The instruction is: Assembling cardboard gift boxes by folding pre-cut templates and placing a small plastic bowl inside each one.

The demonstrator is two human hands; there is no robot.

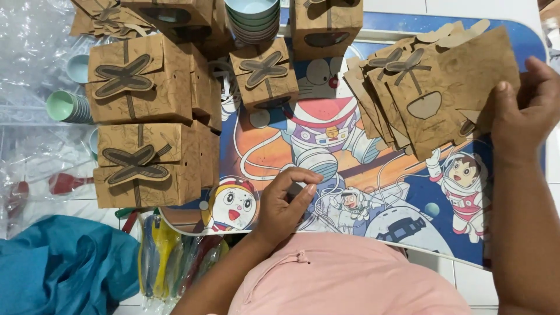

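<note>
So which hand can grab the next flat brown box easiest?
Probably the right hand: it already grips the fanned stack of flat brown cardboard box blanks. The left hand rests empty on the cartoon-printed table.

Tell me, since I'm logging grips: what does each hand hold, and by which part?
The right hand pinches the right edge of a fanned stack of flat brown box blanks. The left hand holds nothing, curled over the cartoon tabletop.

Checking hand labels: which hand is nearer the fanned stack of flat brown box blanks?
Right. The right hand grips the stack of flat box blanks at its edge; the left hand rests apart on the cartoon-printed table.
</note>
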